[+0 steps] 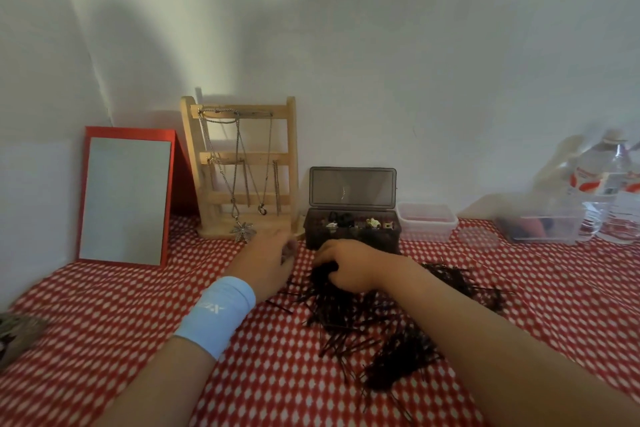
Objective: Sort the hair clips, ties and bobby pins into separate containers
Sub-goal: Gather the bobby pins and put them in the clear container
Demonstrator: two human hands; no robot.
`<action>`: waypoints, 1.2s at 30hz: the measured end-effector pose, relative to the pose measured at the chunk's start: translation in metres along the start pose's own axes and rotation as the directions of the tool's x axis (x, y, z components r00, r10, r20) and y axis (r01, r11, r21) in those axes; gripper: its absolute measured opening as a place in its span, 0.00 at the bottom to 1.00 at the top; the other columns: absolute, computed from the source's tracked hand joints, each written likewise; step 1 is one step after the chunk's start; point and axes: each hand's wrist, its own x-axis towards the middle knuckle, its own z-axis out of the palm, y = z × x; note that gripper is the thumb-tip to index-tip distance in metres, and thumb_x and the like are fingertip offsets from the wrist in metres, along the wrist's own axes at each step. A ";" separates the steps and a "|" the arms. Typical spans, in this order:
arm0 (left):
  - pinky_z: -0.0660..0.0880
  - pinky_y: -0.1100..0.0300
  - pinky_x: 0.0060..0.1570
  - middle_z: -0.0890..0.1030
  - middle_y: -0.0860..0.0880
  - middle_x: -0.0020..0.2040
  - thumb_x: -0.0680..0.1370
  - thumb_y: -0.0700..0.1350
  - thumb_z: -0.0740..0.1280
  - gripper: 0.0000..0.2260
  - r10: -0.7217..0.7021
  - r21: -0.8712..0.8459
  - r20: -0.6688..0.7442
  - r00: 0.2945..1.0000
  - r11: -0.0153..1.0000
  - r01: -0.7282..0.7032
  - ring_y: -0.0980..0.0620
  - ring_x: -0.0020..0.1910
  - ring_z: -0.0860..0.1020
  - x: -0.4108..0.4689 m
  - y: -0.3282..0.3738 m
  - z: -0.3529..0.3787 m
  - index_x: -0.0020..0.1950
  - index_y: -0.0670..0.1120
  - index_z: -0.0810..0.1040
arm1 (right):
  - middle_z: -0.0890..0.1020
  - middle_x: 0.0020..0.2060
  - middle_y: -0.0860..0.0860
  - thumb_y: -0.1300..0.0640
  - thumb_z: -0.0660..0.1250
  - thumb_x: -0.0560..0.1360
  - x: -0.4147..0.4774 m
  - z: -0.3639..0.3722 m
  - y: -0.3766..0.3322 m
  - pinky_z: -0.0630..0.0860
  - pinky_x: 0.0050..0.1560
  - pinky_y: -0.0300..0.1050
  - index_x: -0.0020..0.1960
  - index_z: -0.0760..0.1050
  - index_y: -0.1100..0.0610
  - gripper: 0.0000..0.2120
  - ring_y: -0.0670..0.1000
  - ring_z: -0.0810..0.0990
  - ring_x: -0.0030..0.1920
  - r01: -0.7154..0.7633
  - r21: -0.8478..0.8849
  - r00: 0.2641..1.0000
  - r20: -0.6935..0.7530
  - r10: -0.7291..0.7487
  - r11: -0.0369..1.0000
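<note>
A wide heap of dark bobby pins (374, 319) is spread over the red-and-white cloth in the middle. My right hand (346, 265) rests on the far end of the heap, its fingers curled round a dark clump of pins. My left hand (270, 262), with a light blue wristband, lies just left of it, fingers curled; what it holds is hidden. Behind the hands stands a dark box (353, 236) with its lid up and small clips inside. To its right are a clear tub (427, 222) and a larger clear container (540, 230) with dark and red items.
A red-framed mirror (126, 198) leans against the wall at the left. Beside it stands a wooden rack (242, 166) hung with necklaces. Water bottles (609, 191) are at the far right. A clear lid (479, 237) lies on the cloth near the tubs.
</note>
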 end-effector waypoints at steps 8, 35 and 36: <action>0.71 0.57 0.61 0.73 0.53 0.54 0.78 0.37 0.65 0.11 0.006 -0.008 0.009 1.000 1.000 -0.006 0.51 0.58 0.72 -0.007 -0.002 -0.011 0.50 0.52 0.81 | 0.83 0.58 0.46 0.63 0.65 0.76 -0.030 -0.019 0.008 0.77 0.63 0.44 0.60 0.83 0.51 0.17 0.45 0.80 0.56 -0.015 0.037 1.000 -0.013 0.016 0.999; 0.70 0.58 0.66 0.74 0.51 0.68 0.80 0.39 0.61 0.18 -0.038 0.024 0.408 0.912 0.999 0.030 0.50 0.65 0.73 -0.004 0.021 0.002 0.68 0.53 0.75 | 0.84 0.52 0.45 0.54 0.72 0.75 -0.032 -0.017 0.002 0.78 0.61 0.45 0.55 0.84 0.51 0.08 0.45 0.80 0.52 -0.069 -0.043 0.996 0.061 0.072 0.997; 0.69 0.57 0.67 0.72 0.50 0.70 0.80 0.40 0.60 0.20 -0.030 0.016 0.397 0.917 1.000 0.026 0.50 0.66 0.72 0.002 0.029 0.007 0.71 0.52 0.72 | 0.83 0.52 0.44 0.54 0.71 0.76 -0.040 -0.022 0.009 0.77 0.61 0.43 0.55 0.84 0.49 0.08 0.44 0.80 0.53 -0.071 -0.022 0.994 0.086 0.072 0.997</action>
